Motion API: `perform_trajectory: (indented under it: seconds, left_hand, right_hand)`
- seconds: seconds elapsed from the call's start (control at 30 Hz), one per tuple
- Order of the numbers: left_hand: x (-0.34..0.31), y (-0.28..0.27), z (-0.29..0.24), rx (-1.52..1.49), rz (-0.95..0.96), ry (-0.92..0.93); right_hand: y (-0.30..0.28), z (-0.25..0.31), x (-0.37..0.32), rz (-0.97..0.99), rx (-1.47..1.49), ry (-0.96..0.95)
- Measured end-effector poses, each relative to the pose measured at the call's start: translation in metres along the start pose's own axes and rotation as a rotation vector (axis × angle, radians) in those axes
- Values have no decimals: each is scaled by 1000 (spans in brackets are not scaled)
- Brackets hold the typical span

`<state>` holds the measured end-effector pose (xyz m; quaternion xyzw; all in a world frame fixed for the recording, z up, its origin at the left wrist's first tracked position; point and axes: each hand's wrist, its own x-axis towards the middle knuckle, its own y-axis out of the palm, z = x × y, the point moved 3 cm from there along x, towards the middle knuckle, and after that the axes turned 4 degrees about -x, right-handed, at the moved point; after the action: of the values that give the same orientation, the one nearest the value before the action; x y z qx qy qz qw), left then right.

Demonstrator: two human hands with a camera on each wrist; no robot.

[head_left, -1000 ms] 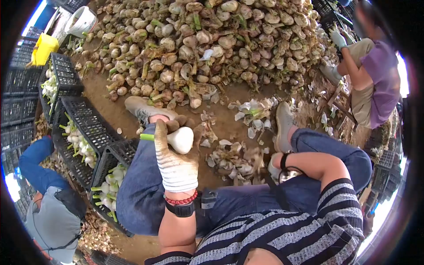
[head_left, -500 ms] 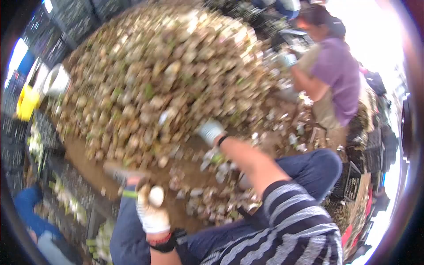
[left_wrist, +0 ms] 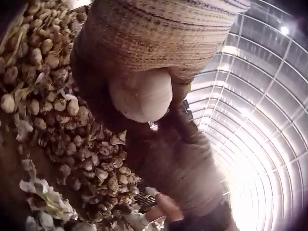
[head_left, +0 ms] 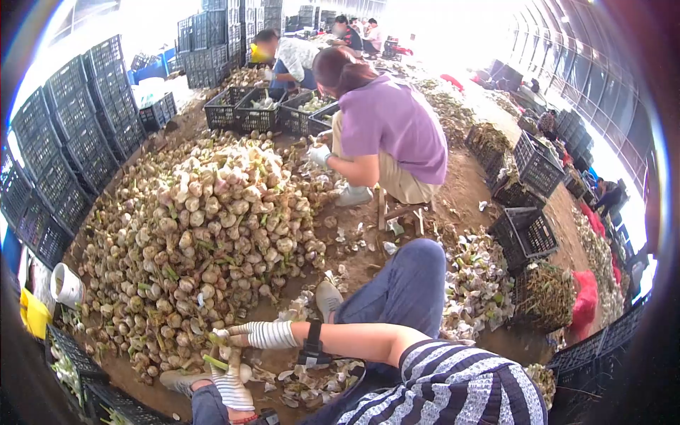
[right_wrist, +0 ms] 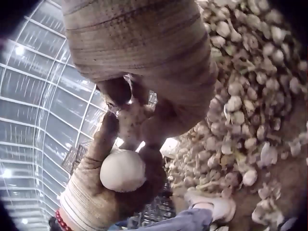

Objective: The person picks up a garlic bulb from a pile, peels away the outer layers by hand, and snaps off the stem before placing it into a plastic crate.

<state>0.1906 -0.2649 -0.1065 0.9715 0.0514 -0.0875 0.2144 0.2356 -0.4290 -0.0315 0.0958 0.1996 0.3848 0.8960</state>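
My left hand point(head_left: 232, 389), in a soiled striped knit glove, holds a peeled white garlic bulb point(right_wrist: 122, 171). A cut green stem point(head_left: 215, 363) sticks out at its side. The same bulb point(left_wrist: 142, 98) shows between dark, dirty glove fingers in the left wrist view. Right beside it is my gloved right hand point(head_left: 265, 334), at the near edge of the garlic pile point(head_left: 212, 241). In the right wrist view its fingers curl around a brownish, unpeeled garlic bulb point(right_wrist: 132, 122), close above the white one. The right hand's own fingers partly hide that bulb.
Peeled skins point(head_left: 329, 379) litter the dirt by my legs. A person in a purple shirt point(head_left: 393, 120) sits across from me. Black crates point(head_left: 524, 234) stand at the right, with stacked crates point(head_left: 71, 120) at the left. A white bucket point(head_left: 67, 285) leans by the pile.
The right hand reached out to the pile, then came back beside the left hand. My view swung up and to the right. The left hand keeps the white bulb.
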Motion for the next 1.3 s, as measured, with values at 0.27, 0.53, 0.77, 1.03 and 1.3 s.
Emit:
perform_trajectory:
  seconds: [0.27,0.53,0.77,1.03,1.3]
  left_hand:
    - [7,-14,6,-18,-41,234]
    - [-30,27,-46,889,-117,579]
    - [-30,31,-45,1107,-138,619]
    - [-8,-1,-9,390,-122,483]
    - [-18,-57,-29,193,-412,220]
  right_hand:
    - [13,-8,-9,-297,-318,-201]
    - [13,-27,-2,-332,-82,-113]
    - [1,-45,12,-491,-187,20]
    - [22,68,-30,-78,524,-472]
    - [-62,-48,-29,-691,-1473,318]
